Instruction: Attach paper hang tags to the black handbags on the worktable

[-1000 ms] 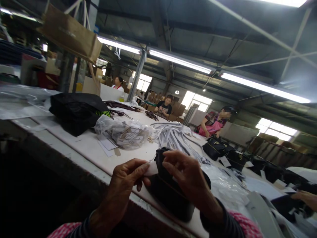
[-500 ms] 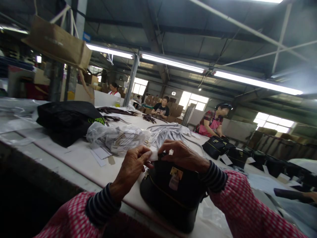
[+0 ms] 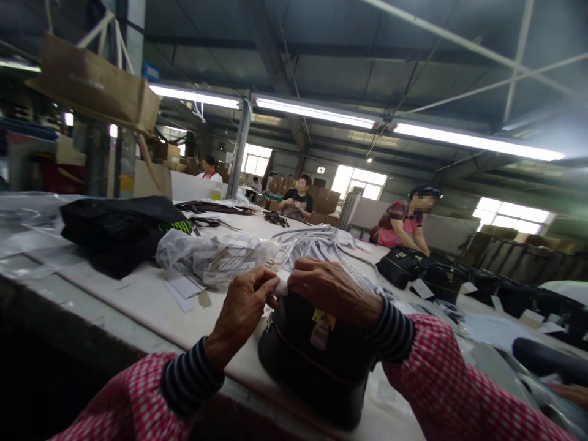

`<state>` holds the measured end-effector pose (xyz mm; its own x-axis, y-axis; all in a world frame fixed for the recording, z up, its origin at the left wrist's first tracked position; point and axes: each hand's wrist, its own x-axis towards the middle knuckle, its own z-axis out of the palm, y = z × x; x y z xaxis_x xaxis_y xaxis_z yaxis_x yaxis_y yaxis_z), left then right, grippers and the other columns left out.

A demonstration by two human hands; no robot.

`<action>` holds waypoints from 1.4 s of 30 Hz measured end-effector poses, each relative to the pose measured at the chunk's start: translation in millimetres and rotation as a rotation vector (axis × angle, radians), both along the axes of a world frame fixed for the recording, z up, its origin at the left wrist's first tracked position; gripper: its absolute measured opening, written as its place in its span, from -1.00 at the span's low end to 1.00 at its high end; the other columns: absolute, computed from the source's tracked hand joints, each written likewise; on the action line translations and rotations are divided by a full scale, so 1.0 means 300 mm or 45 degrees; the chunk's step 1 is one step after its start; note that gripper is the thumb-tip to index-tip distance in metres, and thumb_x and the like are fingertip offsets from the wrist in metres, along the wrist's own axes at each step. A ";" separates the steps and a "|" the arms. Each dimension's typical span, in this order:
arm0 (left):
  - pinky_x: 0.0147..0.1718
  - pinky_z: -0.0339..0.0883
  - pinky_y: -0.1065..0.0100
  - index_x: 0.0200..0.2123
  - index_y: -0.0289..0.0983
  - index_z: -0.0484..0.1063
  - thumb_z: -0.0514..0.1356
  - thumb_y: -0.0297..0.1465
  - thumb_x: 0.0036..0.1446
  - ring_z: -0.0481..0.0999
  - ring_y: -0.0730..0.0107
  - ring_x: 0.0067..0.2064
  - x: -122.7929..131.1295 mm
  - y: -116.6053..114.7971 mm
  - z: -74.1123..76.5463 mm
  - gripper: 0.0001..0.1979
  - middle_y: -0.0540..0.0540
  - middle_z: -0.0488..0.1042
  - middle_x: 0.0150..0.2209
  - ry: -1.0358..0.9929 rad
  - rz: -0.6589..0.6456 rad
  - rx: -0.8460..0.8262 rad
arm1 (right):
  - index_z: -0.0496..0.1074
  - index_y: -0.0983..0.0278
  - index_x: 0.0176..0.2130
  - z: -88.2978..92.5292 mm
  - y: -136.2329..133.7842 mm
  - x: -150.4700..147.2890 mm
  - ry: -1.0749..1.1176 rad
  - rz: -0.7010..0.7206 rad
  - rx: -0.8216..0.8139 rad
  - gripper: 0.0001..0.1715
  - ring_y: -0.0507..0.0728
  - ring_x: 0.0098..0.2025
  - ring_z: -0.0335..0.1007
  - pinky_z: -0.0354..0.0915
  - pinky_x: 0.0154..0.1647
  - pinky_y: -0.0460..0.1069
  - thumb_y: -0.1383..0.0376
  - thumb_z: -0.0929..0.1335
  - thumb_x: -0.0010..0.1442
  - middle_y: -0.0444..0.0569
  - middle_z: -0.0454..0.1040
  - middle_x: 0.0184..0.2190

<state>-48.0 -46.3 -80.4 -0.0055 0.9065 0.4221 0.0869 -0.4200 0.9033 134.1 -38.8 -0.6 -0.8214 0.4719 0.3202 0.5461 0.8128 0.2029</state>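
Observation:
A black handbag (image 3: 307, 380) with a gold clasp (image 3: 318, 315) stands upright before me at the table's near edge. A small clear-covered tab (image 3: 320, 335) hangs below the clasp. Over the bag's top left, my left hand (image 3: 245, 306) pinches a small white piece (image 3: 282, 286), which looks soft, between thumb and fingers. My right hand (image 3: 333, 291) is right beside it, its bent fingers closed at the other side of the white piece. What those fingers hold is hidden behind the hand.
Beyond the hands lie a plastic bag of tags (image 3: 229, 260) and a heap of grey straps (image 3: 312, 242). A black cloth bag (image 3: 119, 229) rests at left. More black handbags (image 3: 441, 282) line the right, where a co-worker (image 3: 408, 220) bends over them. Another person's hand (image 3: 569, 392) shows at right.
My right hand has turned and closed in toward the white piece, hiding the dark end it held. The co-worker at right has reached lower over the bags.

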 end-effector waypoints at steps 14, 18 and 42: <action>-0.43 0.25 0.39 -0.33 -0.22 0.49 0.11 -0.29 0.23 0.47 0.31 -0.38 0.027 0.019 0.008 -0.80 -0.06 0.51 -0.39 0.351 0.080 0.141 | 0.51 0.27 -0.33 -0.034 0.011 0.078 0.497 0.241 -0.570 -0.87 0.10 -0.09 0.39 0.30 -0.01 0.03 0.28 0.42 0.27 -0.02 0.45 -0.13; -0.42 0.23 0.39 -0.35 -0.21 0.49 0.11 -0.32 0.23 0.45 0.33 -0.38 0.014 -0.001 0.026 -0.81 -0.03 0.50 -0.41 0.420 0.123 0.189 | 0.55 0.28 -0.34 -0.037 0.006 0.077 0.634 0.189 -0.693 -0.84 0.12 -0.12 0.39 0.33 -0.16 0.00 0.22 0.46 0.20 0.00 0.45 -0.14; -0.56 0.25 0.46 -0.43 -0.33 0.48 0.19 -0.39 0.10 0.55 0.35 -0.51 0.060 -0.043 0.111 -0.86 -0.05 0.50 -0.51 0.269 -0.044 -0.182 | 0.64 0.28 -0.24 -0.068 0.064 0.107 0.889 0.298 -0.947 -0.77 0.11 -0.24 0.41 0.30 -0.25 -0.03 0.18 0.50 0.14 -0.01 0.48 -0.30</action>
<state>-29.9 -59.2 -47.1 0.1012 0.9552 0.2780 0.2677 -0.2952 0.9171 166.3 -19.7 -20.9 -0.6618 0.5974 0.4528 0.1623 0.7039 -0.6915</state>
